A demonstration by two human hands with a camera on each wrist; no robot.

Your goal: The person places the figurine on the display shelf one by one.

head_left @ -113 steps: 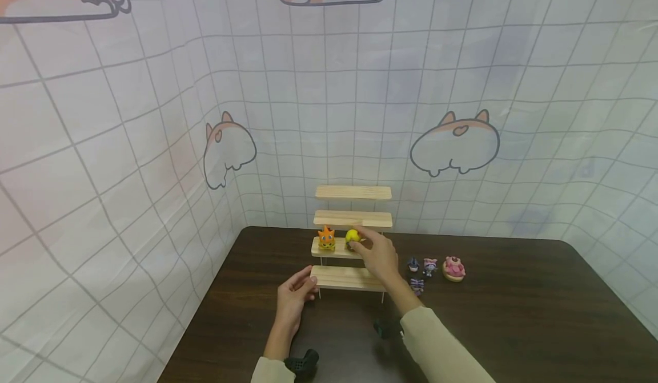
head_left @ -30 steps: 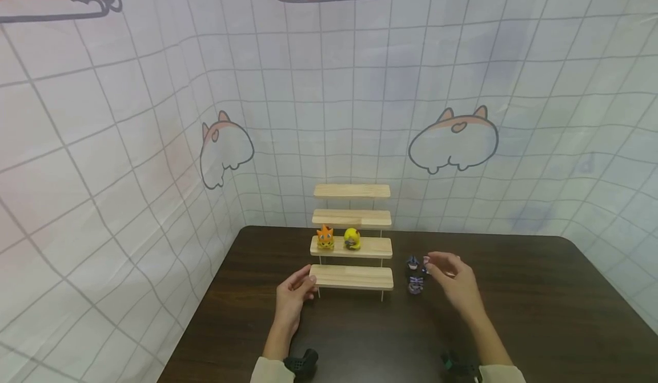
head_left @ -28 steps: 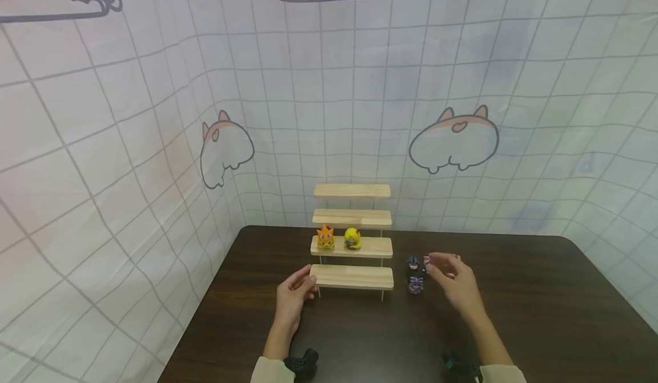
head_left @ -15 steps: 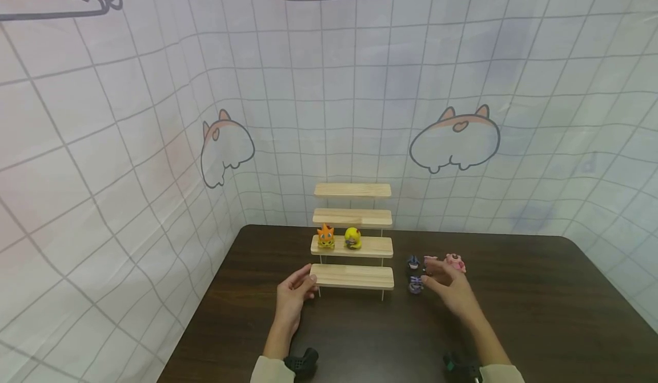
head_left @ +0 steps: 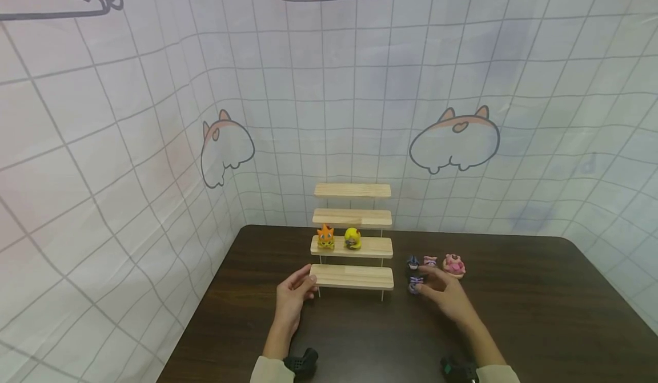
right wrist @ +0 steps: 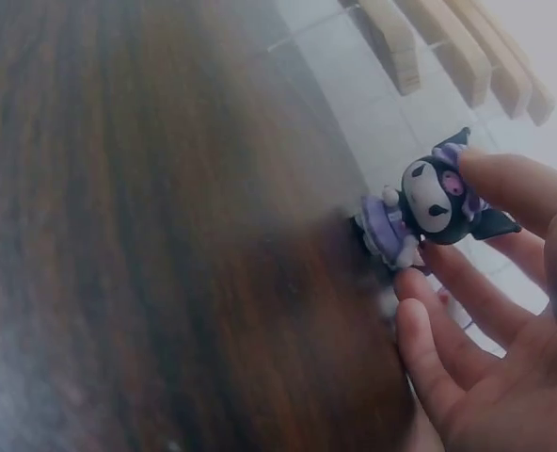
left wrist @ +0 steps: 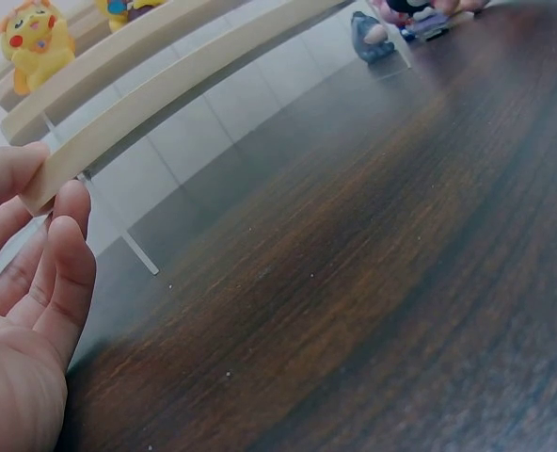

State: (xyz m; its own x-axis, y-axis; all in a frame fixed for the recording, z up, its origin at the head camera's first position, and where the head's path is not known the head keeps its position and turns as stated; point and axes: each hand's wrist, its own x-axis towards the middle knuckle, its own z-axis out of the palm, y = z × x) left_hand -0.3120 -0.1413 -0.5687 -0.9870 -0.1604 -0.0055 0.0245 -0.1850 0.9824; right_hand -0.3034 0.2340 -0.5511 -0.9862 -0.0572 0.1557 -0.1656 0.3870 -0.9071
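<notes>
In the head view my left hand (head_left: 291, 303) holds the left end of the wooden tiered shelf's lowest board (head_left: 352, 277); the left wrist view shows thumb and fingers (left wrist: 70, 259) around that board's end (left wrist: 62, 174). My right hand (head_left: 452, 300) is at the purple-and-black figure (head_left: 415, 283) right of the shelf. Seen from the right wrist, the thumb lies on the head of this figure (right wrist: 434, 198), with fingers (right wrist: 467, 292) on its other side. An orange-and-yellow figure (head_left: 325, 238) and a yellow figure (head_left: 352, 238) stand on the second board from below.
Behind my right fingers stand a dark blue figure (head_left: 413, 262) and a small pink figure (head_left: 430, 261). A larger pink figure (head_left: 454, 265) is farther right on the dark table (head_left: 540, 297). A patterned curtain (head_left: 360, 86) surrounds the back and sides.
My right hand has left the yellow figure on the board, moved right to the small pink figure, then nearer and left to the purple-and-black one, taking hold of it. My left hand stays in place.
</notes>
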